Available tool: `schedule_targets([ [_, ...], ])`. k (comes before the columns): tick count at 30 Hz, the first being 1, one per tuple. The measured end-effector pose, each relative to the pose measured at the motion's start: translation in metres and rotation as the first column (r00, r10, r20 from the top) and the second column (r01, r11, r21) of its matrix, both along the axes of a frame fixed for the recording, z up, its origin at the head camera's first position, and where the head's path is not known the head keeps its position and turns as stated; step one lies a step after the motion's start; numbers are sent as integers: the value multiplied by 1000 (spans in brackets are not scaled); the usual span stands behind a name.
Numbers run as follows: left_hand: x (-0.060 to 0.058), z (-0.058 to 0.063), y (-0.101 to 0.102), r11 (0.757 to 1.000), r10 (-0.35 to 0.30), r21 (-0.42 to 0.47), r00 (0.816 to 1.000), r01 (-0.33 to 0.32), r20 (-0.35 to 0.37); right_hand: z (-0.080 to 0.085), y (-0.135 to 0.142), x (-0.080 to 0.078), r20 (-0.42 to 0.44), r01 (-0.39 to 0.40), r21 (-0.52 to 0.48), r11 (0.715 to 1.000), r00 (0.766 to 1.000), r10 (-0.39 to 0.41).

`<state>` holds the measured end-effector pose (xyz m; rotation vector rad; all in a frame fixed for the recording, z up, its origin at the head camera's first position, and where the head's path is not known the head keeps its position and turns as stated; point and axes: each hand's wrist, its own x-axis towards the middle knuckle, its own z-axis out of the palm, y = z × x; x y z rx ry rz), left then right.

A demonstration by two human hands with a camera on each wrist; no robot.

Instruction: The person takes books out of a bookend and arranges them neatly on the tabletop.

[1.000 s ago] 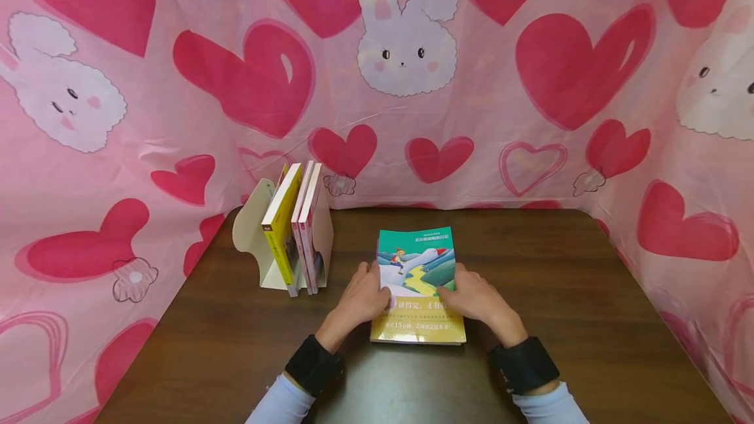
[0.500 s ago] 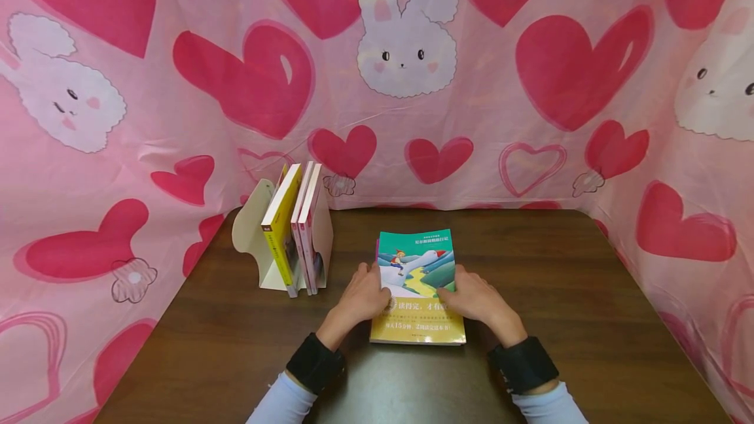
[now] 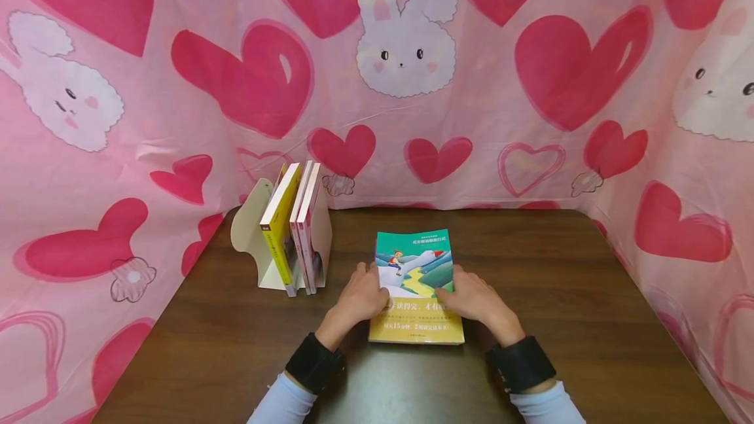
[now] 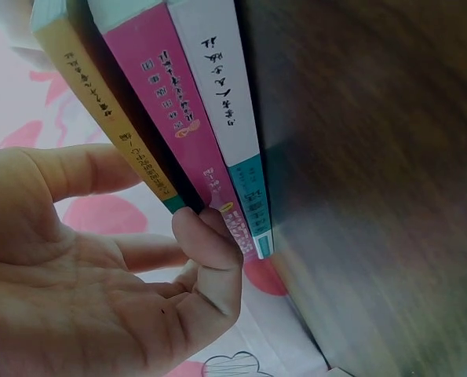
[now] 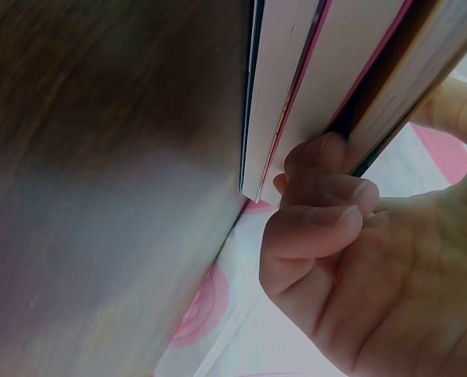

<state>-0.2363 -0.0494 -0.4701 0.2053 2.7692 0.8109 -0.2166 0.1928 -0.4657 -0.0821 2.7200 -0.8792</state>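
A stack of three paperbacks lies on the dark wood table [image 3: 530,247] in front of me. On top is a storybook [image 3: 415,329] with a green cover, a goose picture and a yellow lower band. Under it are a pink-spined book [image 4: 158,86] and, lowest, a white-and-teal-spined book [image 4: 221,94]. My left hand [image 3: 360,296] pinches the storybook's left edge, thumb above and a fingertip in the gap beneath it. Opposite, my right hand [image 3: 477,296] grips the right edge, its curled fingers [image 5: 315,232] at the gap over the pink-spined book.
A cream book stand [image 3: 247,231] is at the table's left rear. It holds a yellow book [image 3: 278,241] and slim pink books [image 3: 306,247] upright. A pink curtain [image 3: 489,97] with hearts and rabbits hangs behind and along both sides.
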Motion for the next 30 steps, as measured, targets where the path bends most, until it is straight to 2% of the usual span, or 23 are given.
schedule_targets([
  [13,-2,1,-2,1000,-6,11,1000,6,28,0,-1,1,12,16,-19,1000,1000,-16],
  [30,-1,-2,-6,998,-19,58,1000,18,20,-3,1,-1,9,6,-15,1000,1000,-6],
])
